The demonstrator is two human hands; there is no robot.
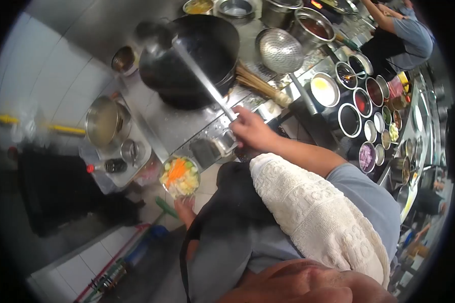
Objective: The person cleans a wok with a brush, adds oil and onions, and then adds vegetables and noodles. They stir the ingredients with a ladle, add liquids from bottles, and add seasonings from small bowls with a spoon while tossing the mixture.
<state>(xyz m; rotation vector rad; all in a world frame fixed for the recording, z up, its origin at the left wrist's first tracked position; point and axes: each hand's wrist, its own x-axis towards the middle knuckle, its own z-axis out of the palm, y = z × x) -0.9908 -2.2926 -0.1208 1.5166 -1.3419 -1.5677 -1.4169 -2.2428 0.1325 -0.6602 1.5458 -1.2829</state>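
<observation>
Two firm grips: right hand (251,130) on ladle (199,73) over eleven-o'clock wok (210,45), left hand (185,210) on vegetable bowl (199,178); tipping would call for steadiness.

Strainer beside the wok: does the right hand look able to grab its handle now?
Probably yes, once emptied: the right hand holds the ladle, but the strainer's handle lies close by and nothing seems to cover it.

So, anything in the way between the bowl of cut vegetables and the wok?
Nothing visible stands between the bowl in the left hand and the wok, just the metal counter's edge and surface. Over the wok itself, the ladle in the right hand slants across.
</observation>
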